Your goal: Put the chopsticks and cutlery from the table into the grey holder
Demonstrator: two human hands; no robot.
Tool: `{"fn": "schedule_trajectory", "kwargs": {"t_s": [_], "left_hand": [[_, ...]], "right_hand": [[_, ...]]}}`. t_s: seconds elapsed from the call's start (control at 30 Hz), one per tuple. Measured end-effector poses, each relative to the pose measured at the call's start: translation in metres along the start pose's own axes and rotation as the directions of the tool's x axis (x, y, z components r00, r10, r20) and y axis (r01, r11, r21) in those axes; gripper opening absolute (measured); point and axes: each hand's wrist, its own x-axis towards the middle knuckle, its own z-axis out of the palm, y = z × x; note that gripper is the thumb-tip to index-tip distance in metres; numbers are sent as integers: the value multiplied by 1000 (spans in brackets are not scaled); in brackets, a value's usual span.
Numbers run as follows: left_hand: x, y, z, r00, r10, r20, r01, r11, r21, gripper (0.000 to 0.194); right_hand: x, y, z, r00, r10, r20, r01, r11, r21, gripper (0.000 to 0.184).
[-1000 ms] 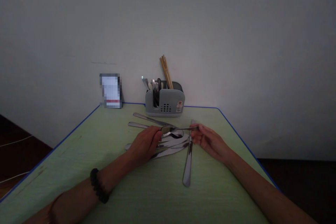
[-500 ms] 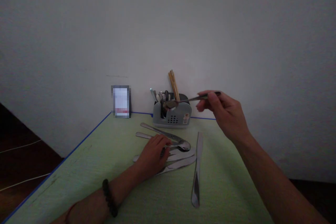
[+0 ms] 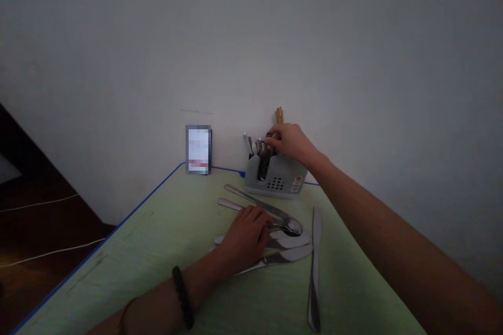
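Head view: smooth, rounded grey plastic holder point(image 3: 288, 180), pierced with small diamond-shaped holes, contains upright metal cutlery point(image 3: 263, 154) and wooden chopsticks point(image 3: 279, 114). The right hand point(image 3: 288, 142) has fingers bent close together at its opening; whether they grip anything is unclear. The left hand point(image 3: 245, 235) curls closed around the handle of a shiny spoon point(image 3: 293, 226) above flat-bladed metal knives point(image 3: 291, 255) on the green, grained table point(image 3: 353, 303).

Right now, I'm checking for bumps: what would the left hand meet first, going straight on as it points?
Likely the spoon just beyond the left hand, though one view leaves their heights unclear.
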Motion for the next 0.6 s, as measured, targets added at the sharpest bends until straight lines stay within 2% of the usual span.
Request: {"fn": "schedule_trajectory", "kwargs": {"t_s": [0.2, 0.27, 0.37, 0.47, 0.5, 0.6], "left_hand": [[0, 1, -1, 1000, 16, 15, -17, 1000, 23, 22], [0, 2, -1, 1000, 11, 18, -12, 999, 33, 22], [-1, 2, -3, 999, 11, 33, -13, 999, 45, 22], [-1, 2, -3, 999, 11, 40, -13, 998, 62, 23], [-1, 2, -3, 999, 10, 41, -13, 998, 69, 23], [-2, 3, -3, 999, 20, 50, -25, 994, 110, 23]], "right_hand": [[1, -1, 11, 995, 23, 99, -8, 989, -147, 14], [-1, -2, 13, 997, 42, 58, -30, 982, -186, 22], [-16, -5, 15, 999, 7, -51, -14, 990, -142, 30], [-54, -2, 19, 988, -86, -131, 79, 995, -55, 25], [-72, 2, 21, 978, -110, -175, 107, 994, -27, 24], [-135, 20, 34, 968, -135, -209, 153, 986, 71, 21]]}}
